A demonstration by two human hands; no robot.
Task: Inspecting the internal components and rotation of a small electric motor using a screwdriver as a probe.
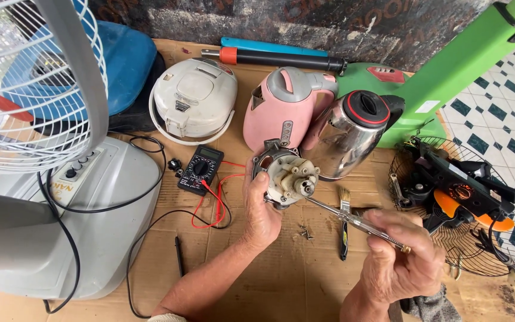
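Cardboard sheeting (281,280) covers the floor, with a pink kettle (281,107), steel kettle (353,134) and white rice cooker (193,98) lined up at the far side. My left hand (261,206) is closed around a small fan motor (285,176) held up at centre, shaft facing me. My right hand (403,259) is closed on a screwdriver (353,220) whose tip meets the motor's face. I judge the blade should sit square in the screw, the motor gripped firmly against twisting. Loose screws (305,234) lie just below; a multimeter (201,170) rests to the left.
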